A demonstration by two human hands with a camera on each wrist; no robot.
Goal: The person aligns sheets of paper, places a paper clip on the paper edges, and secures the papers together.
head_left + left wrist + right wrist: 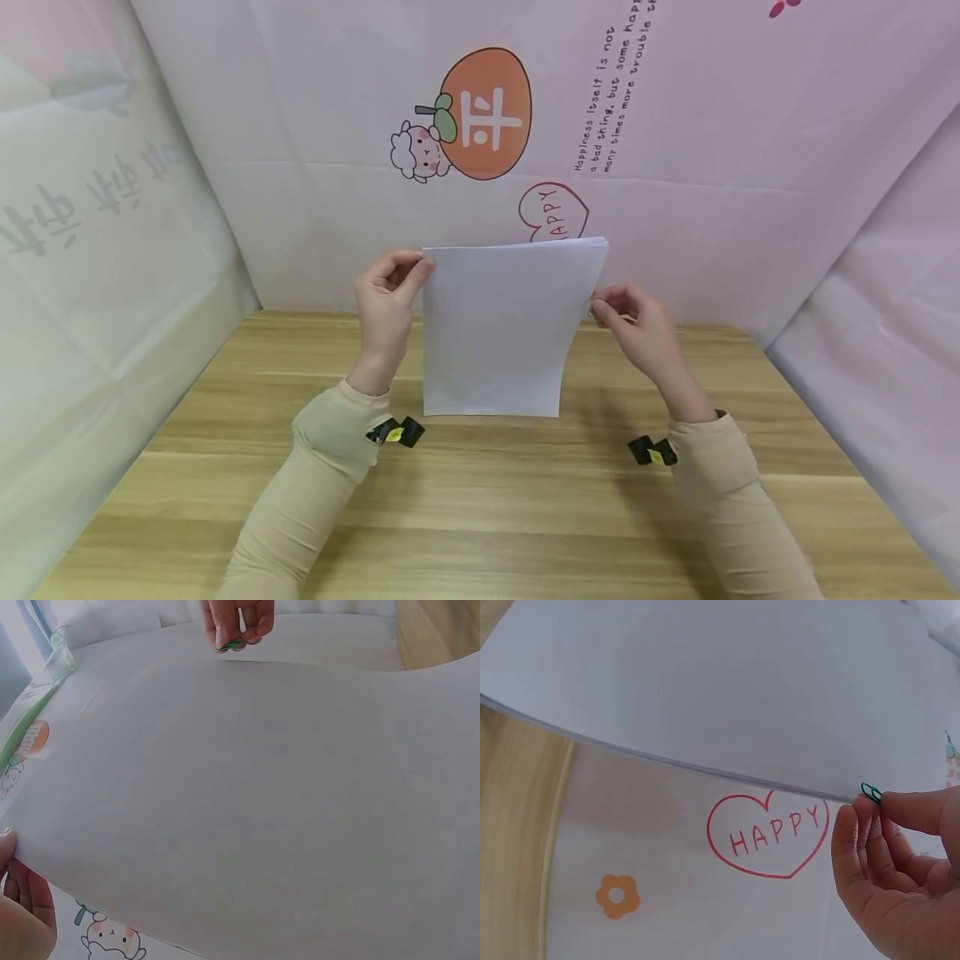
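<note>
Several white paper sheets (498,333) are held upright over the table, their right edges slightly fanned. My left hand (390,300) pinches the stack at its upper left corner between thumb and fingers; the left wrist view shows this hand (26,904) at the paper's edge. At the right edge, my right hand (633,321) pinches a small green paper clip (871,793) between thumb and fingertips. In the right wrist view the clip's loop overlaps the paper's edge, with the fingertips of the right hand (892,855) right beside it.
The wooden table (480,517) lies beneath both forearms. Behind it hangs a pale printed cloth (315,108) with an orange fruit drawing (487,112) and a red heart (769,832). White cloth walls (90,292) stand along both sides. A small black camera sits at each wrist.
</note>
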